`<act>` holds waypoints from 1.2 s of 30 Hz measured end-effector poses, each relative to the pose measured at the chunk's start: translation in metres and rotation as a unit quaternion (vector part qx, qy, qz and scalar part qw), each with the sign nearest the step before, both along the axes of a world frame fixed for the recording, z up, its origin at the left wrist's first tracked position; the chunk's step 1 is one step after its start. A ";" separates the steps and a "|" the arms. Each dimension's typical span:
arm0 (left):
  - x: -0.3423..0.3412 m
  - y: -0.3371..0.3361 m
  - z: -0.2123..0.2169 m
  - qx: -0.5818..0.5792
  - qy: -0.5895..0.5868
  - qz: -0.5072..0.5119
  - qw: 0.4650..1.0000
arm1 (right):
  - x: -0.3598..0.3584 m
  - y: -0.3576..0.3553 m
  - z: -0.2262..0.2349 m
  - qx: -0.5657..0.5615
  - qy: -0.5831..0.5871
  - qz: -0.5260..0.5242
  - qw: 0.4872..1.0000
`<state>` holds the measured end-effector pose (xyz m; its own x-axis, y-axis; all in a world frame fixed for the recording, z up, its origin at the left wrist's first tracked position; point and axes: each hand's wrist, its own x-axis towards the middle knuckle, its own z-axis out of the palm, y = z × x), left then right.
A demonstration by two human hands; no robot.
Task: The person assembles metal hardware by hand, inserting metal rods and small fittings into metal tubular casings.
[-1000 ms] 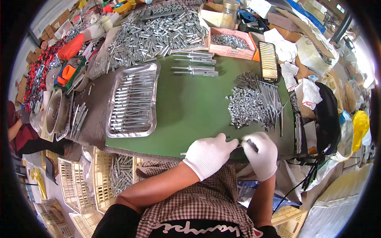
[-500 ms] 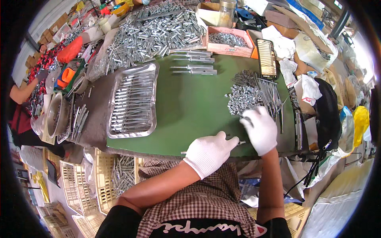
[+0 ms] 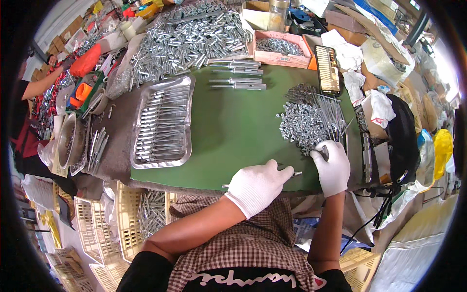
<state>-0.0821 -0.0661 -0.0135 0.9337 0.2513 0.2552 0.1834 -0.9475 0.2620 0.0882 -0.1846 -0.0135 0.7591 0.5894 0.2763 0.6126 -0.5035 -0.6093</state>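
Note:
My left hand (image 3: pixel 258 189), in a white glove, is closed around a thin metal rod (image 3: pixel 297 173) whose ends stick out on both sides of the fist. My right hand (image 3: pixel 333 169), also gloved, pinches a small grey metal piece (image 3: pixel 325 150) between thumb and fingers; its exact kind is unclear. It is at the near edge of a heap of small shiny metal parts (image 3: pixel 301 124). Long thin metal rods (image 3: pixel 335 117) lie just beyond it, and a heap of dark thin pieces (image 3: pixel 300 93) is behind. All rest on the green mat (image 3: pixel 233 131).
To the left is a metal tray (image 3: pixel 160 165) with a row of metal shafts. Several more shafts (image 3: pixel 238 80) lie at the mat's far side. Behind are a big pile of metal sleeves (image 3: pixel 194 41), a pink box (image 3: pixel 282 59) and a phone (image 3: pixel 328 70). Another person (image 3: pixel 34 97) is at far left.
My right hand has shifted right and nearer to me, off the heap, and now shows a small metal piece in its fingers. My left hand has hardly moved.

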 end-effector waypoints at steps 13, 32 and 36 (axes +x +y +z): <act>-0.004 0.001 0.004 -0.004 0.004 -0.001 1.000 | -0.008 -0.015 0.002 -0.025 -0.022 0.066 0.997; -0.011 -0.003 0.005 -0.013 -0.004 0.003 1.000 | -0.040 -0.014 0.000 0.033 0.091 0.192 0.977; -0.011 -0.001 0.004 -0.010 -0.003 0.001 1.000 | -0.049 -0.012 0.007 0.000 0.084 0.162 0.983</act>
